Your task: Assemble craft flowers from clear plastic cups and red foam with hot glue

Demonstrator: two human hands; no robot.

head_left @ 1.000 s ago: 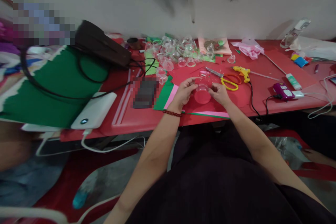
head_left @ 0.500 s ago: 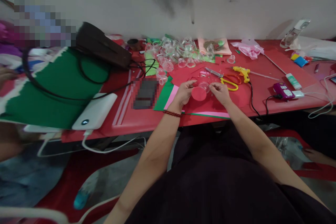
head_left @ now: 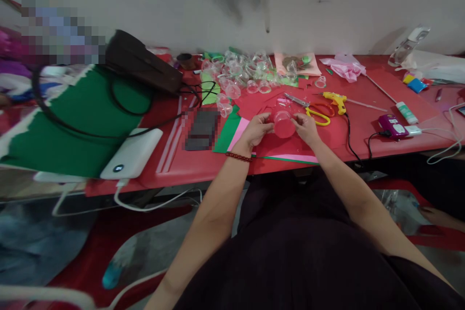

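A grey wall backs a red worktop. Near its front edge, a person's left hand and right hand grip a clear plastic cup from either side. Its near end looks red; whether paper is fixed there, or this cup is finished, cannot be told. Many similar cups lie heaped towards the back edge, unhandled. Scissors and a glue gun lie beyond the right hand, untouched.
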